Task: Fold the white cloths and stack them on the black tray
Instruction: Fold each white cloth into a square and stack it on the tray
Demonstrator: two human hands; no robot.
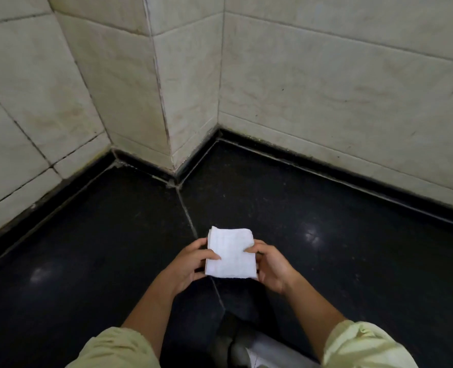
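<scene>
White cloth is already folded to a small thick pad and sits between the two grips, with the left hand clamped on its left edge and the right hand on its right edge. Left thumb and right thumb press on top and the fingers curl underneath, so I judge it's lifted off the black floor rather than lying on it, though I can't confirm a gap. The pad's long axis runs away from the body, roughly parallel to both palms and tilted slightly left at the far end. Neither hand is nearer, since the hold is symmetric with the cloth dead centre between them. Black tray is not in view: nothing ahead of, left of or right of the grips but bare floor up to the tiled walls, so I can't say what's stacked on it or which way the placing move goes. No other cloths show, and no containers of any kind. Pale sleeves sit behind the grips at the bottom edge, and a dark blurry shape between them is too unclear to name. My read is that the fold is done for this piece and the stack step is next, which needs the tray located first.
</scene>
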